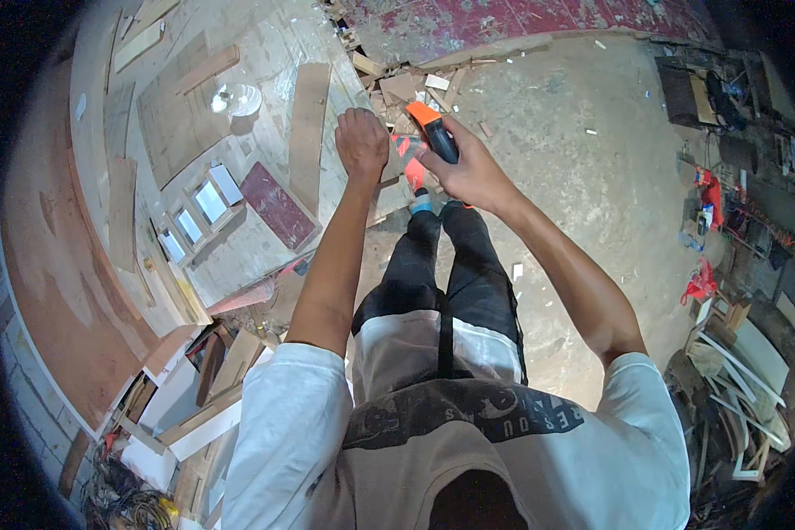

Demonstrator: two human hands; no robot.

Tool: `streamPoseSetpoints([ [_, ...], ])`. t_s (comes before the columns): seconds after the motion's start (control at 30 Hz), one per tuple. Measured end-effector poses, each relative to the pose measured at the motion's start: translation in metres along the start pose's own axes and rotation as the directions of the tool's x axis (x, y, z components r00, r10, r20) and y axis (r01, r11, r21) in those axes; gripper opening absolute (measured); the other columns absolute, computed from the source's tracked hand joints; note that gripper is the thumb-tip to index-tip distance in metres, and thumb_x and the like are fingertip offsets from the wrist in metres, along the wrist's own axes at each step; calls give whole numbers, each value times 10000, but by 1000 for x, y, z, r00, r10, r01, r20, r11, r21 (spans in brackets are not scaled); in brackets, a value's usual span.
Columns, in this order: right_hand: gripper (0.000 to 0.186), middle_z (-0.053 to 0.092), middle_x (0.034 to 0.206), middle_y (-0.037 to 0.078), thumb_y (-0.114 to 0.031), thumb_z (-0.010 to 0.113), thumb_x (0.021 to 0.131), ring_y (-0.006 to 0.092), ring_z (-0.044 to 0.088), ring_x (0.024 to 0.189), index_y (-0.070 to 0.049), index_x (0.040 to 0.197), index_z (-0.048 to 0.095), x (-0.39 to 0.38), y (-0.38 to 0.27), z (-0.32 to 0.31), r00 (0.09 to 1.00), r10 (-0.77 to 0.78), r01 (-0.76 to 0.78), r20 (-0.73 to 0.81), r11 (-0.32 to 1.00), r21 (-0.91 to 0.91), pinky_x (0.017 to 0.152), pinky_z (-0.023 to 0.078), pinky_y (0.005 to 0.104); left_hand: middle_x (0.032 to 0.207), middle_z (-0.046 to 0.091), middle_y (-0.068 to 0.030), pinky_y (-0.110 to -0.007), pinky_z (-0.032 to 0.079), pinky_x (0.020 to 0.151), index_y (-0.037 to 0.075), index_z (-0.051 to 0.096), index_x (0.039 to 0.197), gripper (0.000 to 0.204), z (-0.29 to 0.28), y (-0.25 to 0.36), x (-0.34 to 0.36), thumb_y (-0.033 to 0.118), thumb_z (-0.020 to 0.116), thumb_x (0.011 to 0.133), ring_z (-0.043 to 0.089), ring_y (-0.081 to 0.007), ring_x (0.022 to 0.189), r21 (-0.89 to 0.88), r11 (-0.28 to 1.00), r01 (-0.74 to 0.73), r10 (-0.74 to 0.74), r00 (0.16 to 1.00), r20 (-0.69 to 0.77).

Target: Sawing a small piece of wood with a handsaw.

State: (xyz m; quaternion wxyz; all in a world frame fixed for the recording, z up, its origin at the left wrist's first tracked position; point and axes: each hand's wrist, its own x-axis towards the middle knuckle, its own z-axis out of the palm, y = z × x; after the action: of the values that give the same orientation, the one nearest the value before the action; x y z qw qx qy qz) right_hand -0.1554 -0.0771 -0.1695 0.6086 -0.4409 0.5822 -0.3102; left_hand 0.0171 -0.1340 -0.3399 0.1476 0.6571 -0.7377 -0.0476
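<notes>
My right hand [458, 163] grips an orange-and-black hand tool [431, 119], held up above my feet. My left hand [360, 141] is a little to its left, fingers curled; what they hold, if anything, is hidden. Below both hands show my red shoe [412, 172] with a blue sock and my dark-trousered legs. Left of my hands, a wooden work surface [203, 53] bears a long loose board [309, 115], a maroon rectangular panel [276, 205], a small white-and-wood frame assembly [210, 201] and a clear plastic item [237, 100].
Wood offcuts [397, 88] lie at the platform's far corner on the concrete floor [574, 159]. Piled boards [212, 389] sit at lower left. Along the right are stacked scrap strips [742, 371], dark clutter and red bags [700, 281]. A red floor strip [530, 19] runs across the top.
</notes>
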Motion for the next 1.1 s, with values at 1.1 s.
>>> streamPoseSetpoints([
  [1.1,37,456,563,38,-36,507,795,122,434,433,-28,781,473,39,-80,22,956,262,-289,129,913,288,383,386,295,866,536,-121,-416,414,781,37,545,862,131,2,-11,-9,167,529,868,509,-301,898,-265,953,-147,99,977,-187],
])
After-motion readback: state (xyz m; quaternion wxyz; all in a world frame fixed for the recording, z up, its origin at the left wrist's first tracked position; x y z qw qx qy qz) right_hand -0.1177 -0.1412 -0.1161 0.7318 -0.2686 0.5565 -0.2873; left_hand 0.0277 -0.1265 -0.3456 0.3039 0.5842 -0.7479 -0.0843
